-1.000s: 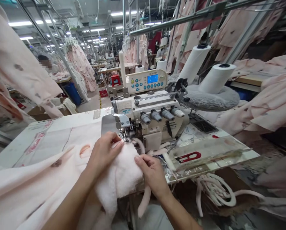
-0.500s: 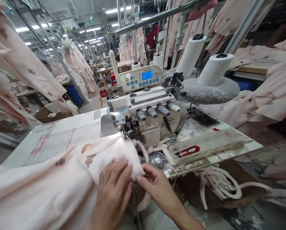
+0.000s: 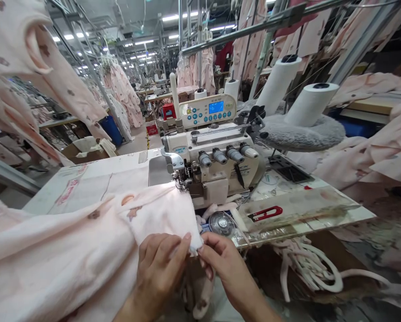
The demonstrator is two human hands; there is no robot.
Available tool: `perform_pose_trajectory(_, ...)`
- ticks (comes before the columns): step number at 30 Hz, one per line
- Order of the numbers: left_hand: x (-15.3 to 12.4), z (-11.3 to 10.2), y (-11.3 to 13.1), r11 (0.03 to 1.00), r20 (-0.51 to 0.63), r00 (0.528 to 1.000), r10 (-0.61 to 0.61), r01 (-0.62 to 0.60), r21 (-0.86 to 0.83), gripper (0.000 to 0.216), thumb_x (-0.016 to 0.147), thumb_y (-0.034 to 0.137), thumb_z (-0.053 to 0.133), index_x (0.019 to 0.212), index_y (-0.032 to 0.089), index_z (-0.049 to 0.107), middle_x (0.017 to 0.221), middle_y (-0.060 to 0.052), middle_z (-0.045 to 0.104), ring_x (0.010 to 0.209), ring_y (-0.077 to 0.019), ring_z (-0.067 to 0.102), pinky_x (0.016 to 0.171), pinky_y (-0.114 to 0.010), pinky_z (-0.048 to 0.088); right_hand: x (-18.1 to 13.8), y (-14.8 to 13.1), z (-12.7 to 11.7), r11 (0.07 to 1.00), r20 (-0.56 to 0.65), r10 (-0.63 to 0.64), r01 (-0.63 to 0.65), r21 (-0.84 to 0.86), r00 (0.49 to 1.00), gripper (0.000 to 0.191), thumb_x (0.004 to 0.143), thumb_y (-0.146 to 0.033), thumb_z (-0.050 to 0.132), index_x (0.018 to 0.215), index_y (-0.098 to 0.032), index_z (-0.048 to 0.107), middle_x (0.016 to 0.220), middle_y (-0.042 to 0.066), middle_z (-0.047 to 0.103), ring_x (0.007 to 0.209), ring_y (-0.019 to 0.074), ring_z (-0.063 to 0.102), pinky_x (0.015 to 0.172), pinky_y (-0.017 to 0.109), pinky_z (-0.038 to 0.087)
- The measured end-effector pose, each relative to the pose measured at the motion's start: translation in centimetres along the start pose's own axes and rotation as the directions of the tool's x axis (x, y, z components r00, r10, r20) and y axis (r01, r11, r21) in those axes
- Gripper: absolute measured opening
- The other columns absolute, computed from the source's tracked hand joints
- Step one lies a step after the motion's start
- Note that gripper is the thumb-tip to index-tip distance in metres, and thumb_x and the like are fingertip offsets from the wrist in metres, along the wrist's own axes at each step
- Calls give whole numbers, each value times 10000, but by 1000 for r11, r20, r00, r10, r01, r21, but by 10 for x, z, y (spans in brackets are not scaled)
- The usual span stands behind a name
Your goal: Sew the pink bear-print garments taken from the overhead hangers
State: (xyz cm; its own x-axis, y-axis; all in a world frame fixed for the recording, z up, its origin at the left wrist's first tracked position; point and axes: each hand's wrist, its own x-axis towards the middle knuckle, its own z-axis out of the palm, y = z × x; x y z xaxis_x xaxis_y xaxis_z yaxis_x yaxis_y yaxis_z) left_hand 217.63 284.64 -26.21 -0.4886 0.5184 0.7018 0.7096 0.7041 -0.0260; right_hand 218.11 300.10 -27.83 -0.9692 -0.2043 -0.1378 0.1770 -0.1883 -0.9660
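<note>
A pale pink fleece garment piece [image 3: 163, 212] with small brown prints lies across the table, its far edge under the presser foot [image 3: 182, 181] of a white overlock sewing machine [image 3: 217, 154]. My left hand [image 3: 160, 266] is closed on the near edge of the fleece, thumb and fingers pinching close to the corner. Just right of it, my right hand [image 3: 222, 257] pinches the same corner between thumb and fingertips. Below the right hand hangs a pale pink fabric strip [image 3: 204, 297]; whether the fingers also hold it is hidden.
Red-handled thread snips [image 3: 266, 213] lie on the table's right side, near a round metal disc [image 3: 221, 222]. Thread cones [image 3: 311, 105] stand behind on a grey fluffy base. A bundle of fabric strips [image 3: 309, 266] sits below the right edge. Pink garments [image 3: 62, 85] hang at left.
My left hand has shifted from lying over the fleece to pinching its near edge. The strip beside the presser foot has dropped away and hangs lower under my right hand. The view has shifted slightly.
</note>
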Motion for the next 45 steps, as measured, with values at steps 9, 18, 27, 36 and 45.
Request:
perform_pose_trajectory(9, 27, -13, -4, 988, 31, 998, -45, 49, -149, 129, 825, 83, 467, 844, 153, 574, 716, -27, 566, 724, -158, 474, 708, -309, 355, 14, -6, -16, 76, 246, -876, 621, -780, 416, 211, 806, -33, 471, 920, -159, 595, 892, 77, 577, 806, 174, 534, 689, 301, 451)
perform_pose_trajectory(18, 81, 21, -82, 861, 348, 796, -495, 502, 78, 161, 844, 288, 472, 945, 176, 526, 1101, -74, 548, 1050, -241, 451, 908, -412, 339, 19, -3, -17, -44, 307, -908, 662, -749, 287, 225, 764, 38, 491, 885, -112, 608, 782, 83, 603, 730, 168, 539, 620, 303, 432)
perform_pose_trajectory(27, 85, 37, -110, 878, 313, 831, -460, 479, 20, 88, 834, 264, 487, 847, 189, 532, 1011, -49, 570, 985, -216, 489, 878, -385, 369, 44, -12, -21, -39, 277, -915, 620, -784, 293, 170, 827, -44, 528, 921, -146, 627, 789, 72, 640, 725, 169, 557, 634, 316, 416)
perform_pose_trajectory(36, 103, 54, -143, 867, 274, 824, -496, 489, 96, 154, 842, 291, 468, 871, 178, 567, 997, -63, 576, 984, -224, 501, 853, -371, 392, 71, -32, -21, -62, 277, -867, 462, -885, 414, 156, 900, -184, 483, 836, -155, 623, 766, 45, 621, 717, 171, 511, 657, 311, 350)
perform_pose_trajectory(45, 128, 66, -175, 785, 254, 742, -620, 590, 191, 214, 854, 286, 472, 989, 148, 564, 1050, -125, 599, 986, -235, 553, 825, -337, 422, 40, -19, -12, 2, 249, -865, 498, -867, 436, 131, 899, -178, 472, 900, -157, 602, 830, 62, 604, 761, 176, 518, 704, 317, 369)
